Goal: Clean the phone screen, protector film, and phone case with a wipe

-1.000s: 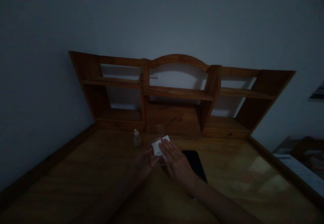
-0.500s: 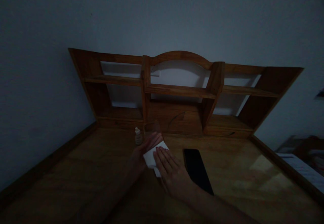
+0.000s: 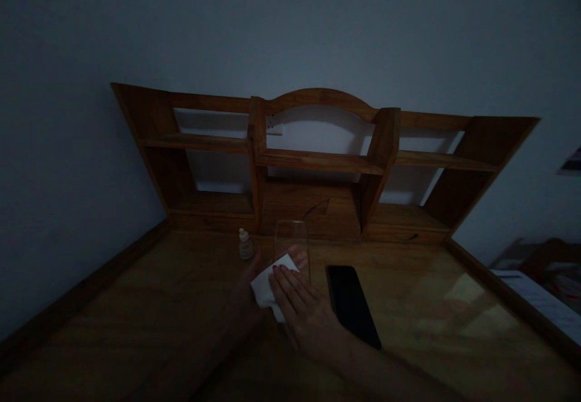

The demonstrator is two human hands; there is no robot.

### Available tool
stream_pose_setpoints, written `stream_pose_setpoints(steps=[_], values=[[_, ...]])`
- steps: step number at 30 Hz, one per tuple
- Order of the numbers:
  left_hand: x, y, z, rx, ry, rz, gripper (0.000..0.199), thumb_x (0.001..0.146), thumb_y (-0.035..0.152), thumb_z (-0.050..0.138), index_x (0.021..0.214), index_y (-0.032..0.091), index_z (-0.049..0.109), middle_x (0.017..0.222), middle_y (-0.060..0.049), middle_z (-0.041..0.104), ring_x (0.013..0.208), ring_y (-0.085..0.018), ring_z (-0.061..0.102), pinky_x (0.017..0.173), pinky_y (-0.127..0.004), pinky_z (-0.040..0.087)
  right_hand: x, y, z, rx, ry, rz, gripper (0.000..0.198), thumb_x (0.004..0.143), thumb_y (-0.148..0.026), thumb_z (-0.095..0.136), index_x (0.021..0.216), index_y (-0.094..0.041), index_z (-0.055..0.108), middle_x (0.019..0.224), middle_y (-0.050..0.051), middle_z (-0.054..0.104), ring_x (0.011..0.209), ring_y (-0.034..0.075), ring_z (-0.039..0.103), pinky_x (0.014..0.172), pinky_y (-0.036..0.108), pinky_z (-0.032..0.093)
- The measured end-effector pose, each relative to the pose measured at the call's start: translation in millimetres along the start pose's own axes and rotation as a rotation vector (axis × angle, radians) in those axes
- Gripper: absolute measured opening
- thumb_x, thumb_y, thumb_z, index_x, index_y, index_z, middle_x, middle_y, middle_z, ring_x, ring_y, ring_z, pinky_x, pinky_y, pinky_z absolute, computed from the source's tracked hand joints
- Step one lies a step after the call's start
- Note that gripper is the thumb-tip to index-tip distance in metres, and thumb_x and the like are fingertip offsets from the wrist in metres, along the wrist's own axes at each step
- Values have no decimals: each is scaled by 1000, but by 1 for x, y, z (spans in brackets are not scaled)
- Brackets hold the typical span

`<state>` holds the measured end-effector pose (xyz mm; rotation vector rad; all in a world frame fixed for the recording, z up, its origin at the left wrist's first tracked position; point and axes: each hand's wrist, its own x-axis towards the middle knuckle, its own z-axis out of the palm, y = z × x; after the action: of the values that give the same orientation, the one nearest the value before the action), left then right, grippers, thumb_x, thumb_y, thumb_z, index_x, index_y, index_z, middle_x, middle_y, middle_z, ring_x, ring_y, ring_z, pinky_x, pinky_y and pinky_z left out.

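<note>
My left hand (image 3: 256, 281) holds a clear, thin, phone-sized panel (image 3: 291, 232) with rounded corners from beneath; its fingers show through it. Whether it is a phone case or a screen protector I cannot tell. A folded white wipe (image 3: 265, 287) lies over the panel's lower part. My right hand (image 3: 302, 305) presses the wipe down with fingers together and stretched. Right of my hands, a black phone (image 3: 353, 305) lies flat on the wooden desk (image 3: 422, 305). A small bottle with a pale cap (image 3: 245, 246) stands upright behind my left hand.
A wooden shelf unit (image 3: 318, 161) with several compartments stands along the back of the desk. Behind it, a socket (image 3: 273, 125) is on the wall. Raised wooden edges run along both sides. Papers (image 3: 540, 299) lie beyond the right edge. The room is dim.
The clear panel has turned from leaning left to nearly straight up, and more of it shows. My right hand and the wipe have shifted slightly left. The view has moved a little.
</note>
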<state>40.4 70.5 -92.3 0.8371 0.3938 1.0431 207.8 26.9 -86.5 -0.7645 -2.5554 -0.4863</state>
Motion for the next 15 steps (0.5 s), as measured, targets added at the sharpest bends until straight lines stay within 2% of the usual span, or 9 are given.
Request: stream_pose_setpoints(steps=[6,12,15], values=[[2,-3,15,78,130,-27,46,91,41,41,128,22,60,120,-10,66,126,-29,52,94,-43,49,2,6,-1,13,-11,34,63,92,-21,45,149,0,27,156,19,26,146,29,20,118,43,30],[3,-2,27,249,346,45,46,90,44,43,125,20,62,112,-11,69,119,-30,57,93,-43,52,5,8,-1,-66,8,63,55,97,-25,42,146,-1,34,154,20,33,145,31,25,117,44,32],[3,-3,30,286,383,86,45,93,42,42,128,21,60,116,-10,68,122,-29,55,95,-44,50,5,8,-2,-95,25,80,54,98,-28,41,146,-1,36,152,21,36,144,32,27,116,44,33]])
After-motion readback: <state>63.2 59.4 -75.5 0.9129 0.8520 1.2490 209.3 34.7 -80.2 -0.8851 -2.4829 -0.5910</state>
